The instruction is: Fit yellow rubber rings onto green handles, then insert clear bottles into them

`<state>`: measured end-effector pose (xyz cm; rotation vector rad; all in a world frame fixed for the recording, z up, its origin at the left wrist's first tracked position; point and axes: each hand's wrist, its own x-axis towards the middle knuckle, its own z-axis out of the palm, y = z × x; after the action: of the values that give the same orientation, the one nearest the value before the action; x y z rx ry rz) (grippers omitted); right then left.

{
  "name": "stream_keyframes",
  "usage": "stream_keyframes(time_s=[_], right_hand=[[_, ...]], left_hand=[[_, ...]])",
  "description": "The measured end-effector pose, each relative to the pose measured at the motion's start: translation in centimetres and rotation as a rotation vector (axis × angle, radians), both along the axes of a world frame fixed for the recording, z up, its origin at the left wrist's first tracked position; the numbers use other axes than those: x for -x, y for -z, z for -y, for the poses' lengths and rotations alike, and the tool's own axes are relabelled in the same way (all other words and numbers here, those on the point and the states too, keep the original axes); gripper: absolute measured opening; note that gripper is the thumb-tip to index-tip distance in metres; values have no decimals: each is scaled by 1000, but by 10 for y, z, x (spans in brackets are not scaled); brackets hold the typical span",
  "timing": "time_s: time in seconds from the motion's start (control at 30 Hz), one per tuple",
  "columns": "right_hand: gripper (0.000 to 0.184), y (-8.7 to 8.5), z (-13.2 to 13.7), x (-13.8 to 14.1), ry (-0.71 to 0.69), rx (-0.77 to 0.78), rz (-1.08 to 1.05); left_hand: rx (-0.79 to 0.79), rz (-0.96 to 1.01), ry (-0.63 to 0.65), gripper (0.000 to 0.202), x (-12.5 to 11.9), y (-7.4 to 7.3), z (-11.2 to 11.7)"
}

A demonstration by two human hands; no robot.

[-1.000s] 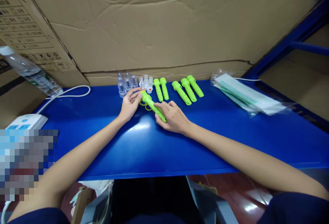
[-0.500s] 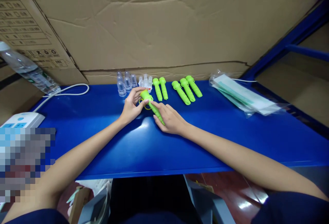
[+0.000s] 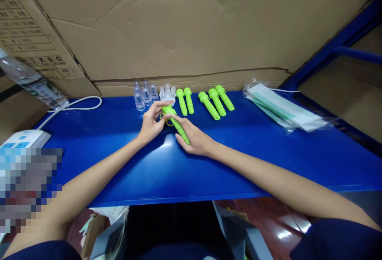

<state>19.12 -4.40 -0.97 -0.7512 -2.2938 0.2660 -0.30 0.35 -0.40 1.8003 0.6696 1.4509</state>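
Between my two hands is a lime-green flashlight-shaped tube (image 3: 180,128) with a wide head and a ribbed body, tilted with its narrow end toward me. My left hand (image 3: 152,123) pinches the wide head, where yellow-green rings (image 3: 170,123) hang beside the thumb. Wrapped round the ribbed body is my right hand (image 3: 195,134). Just behind lie two similar green pieces (image 3: 189,101), and several more green pieces (image 3: 217,101) rest farther right. Clear plastic domed caps (image 3: 146,94) and frosted clear parts (image 3: 168,93) stand behind my left hand.
The blue tabletop (image 3: 134,176) meets a cardboard wall (image 3: 179,29). On the left are a water bottle (image 3: 36,83), a white cable (image 3: 85,108) and a power strip (image 3: 26,138). A plastic bag with white and green contents (image 3: 286,109) lies at the right, near a blue frame (image 3: 337,45).
Both hands keep their hold on the green tube, with only slight finger movement. The whole view has shifted a little.
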Motion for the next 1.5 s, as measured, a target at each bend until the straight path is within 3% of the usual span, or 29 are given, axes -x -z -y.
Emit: stream_keyframes(time_s=[0.27, 0.43, 0.77, 1.1, 1.5], right_hand=[[79, -6, -10, 6, -226, 764, -567], [88, -13, -23, 7, -276, 976, -695], [87, -8, -25, 13, -114, 925, -819], [82, -8, -23, 15, -1, 774, -799], [74, -7, -19, 16, 102, 761, -774]], left_hand=[[46, 84, 18, 40, -4, -2, 1], [78, 78, 142, 42, -15, -3, 9], [107, 67, 154, 45, -22, 1, 10], [152, 28, 118, 41, -23, 1, 13], [4, -93, -137, 27, -19, 4, 14]])
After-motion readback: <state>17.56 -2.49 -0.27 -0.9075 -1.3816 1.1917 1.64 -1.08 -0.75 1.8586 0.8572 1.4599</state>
